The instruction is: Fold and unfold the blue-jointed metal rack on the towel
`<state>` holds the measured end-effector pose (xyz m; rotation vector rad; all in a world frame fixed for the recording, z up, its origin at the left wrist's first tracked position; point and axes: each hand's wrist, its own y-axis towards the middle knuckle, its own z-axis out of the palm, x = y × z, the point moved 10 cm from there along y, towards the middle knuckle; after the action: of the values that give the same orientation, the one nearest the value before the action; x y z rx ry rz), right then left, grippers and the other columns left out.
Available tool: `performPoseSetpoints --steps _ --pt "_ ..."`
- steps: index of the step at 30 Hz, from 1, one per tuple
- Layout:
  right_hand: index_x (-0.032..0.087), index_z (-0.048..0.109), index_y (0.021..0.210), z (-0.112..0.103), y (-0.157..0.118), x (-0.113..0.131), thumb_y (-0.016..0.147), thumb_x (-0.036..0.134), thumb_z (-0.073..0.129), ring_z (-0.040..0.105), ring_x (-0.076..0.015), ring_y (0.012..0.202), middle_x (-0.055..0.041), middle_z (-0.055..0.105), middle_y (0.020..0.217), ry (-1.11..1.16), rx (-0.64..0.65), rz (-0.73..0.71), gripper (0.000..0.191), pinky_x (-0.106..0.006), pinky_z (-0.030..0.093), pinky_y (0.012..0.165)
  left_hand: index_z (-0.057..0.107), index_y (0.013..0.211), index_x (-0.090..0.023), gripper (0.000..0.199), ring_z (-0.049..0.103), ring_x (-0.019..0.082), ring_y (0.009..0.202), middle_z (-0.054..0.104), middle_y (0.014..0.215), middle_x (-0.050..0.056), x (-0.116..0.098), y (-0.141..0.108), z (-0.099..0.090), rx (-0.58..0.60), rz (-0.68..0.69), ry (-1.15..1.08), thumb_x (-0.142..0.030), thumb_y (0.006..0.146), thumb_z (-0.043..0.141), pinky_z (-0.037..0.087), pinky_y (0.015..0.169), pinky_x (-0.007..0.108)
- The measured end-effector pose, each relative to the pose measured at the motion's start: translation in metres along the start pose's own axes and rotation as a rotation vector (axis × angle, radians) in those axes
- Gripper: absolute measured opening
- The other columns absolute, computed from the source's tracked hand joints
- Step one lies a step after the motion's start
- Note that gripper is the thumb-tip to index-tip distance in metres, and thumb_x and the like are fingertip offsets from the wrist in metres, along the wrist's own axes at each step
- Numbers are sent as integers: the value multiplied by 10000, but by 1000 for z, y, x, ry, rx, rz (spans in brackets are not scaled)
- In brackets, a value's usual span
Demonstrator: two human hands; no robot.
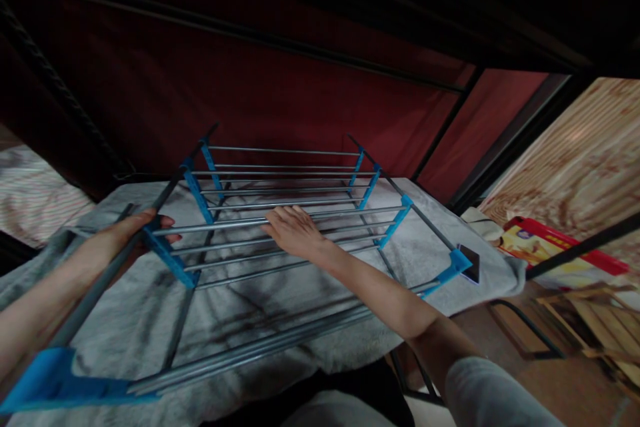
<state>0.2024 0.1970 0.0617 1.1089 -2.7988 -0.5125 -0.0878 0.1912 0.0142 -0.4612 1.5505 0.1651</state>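
A shoe rack of grey metal tubes and blue plastic side brackets [173,259] lies on its side across a grey blanket [115,307]. My left hand [125,230] is wrapped round the rack's left side tube at a blue bracket, the thumb on top and fingertips showing past it. Over a cross tube [225,222] near the middle of the rack, my right hand [295,230] rests with its fingers curled round the tube. Several cross tubes sit close together at the near end, between a large blue bracket [70,380] on the left and another [453,270] on the right.
A dark phone-like object [469,263] lies on the blanket beside the rack's right near corner. Dark red fabric [300,100] with black frame bars stands behind. To the right are a red and yellow box [550,247] and wooden slatted pieces [595,320] on the floor.
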Motion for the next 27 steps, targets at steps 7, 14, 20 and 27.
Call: performPoseSetpoints --steps 7,14,20,27 --pt "226 595 1088 7 0 -8 1083 395 370 636 -206 1003 -53 705 1080 30 99 54 282 -308 416 816 637 825 -131 102 667 163 589 687 768 26 -10 -18 14 32 36 -156 -199 874 579 608 595 284" --pt "210 604 1038 6 -2 -6 1081 372 370 645 -208 1008 -70 715 1048 16 78 51 288 -297 374 806 715 820 -122 257 674 180 640 728 857 96 -5 -16 12 54 93 -166 -378 798 698 584 622 287" --pt "229 609 1078 10 1 -9 1081 389 338 657 -217 980 -62 724 1071 29 166 63 315 -310 363 778 717 814 -133 278 670 179 661 746 897 107 -2 -15 11 56 141 -160 -410 798 701 581 619 275" --pt "225 614 1073 11 1 -8 1083 385 336 648 -212 955 -60 721 1043 15 122 22 321 -315 368 779 729 816 -136 317 665 181 624 727 816 95 3 -11 10 64 85 -148 -450 782 723 546 564 262"
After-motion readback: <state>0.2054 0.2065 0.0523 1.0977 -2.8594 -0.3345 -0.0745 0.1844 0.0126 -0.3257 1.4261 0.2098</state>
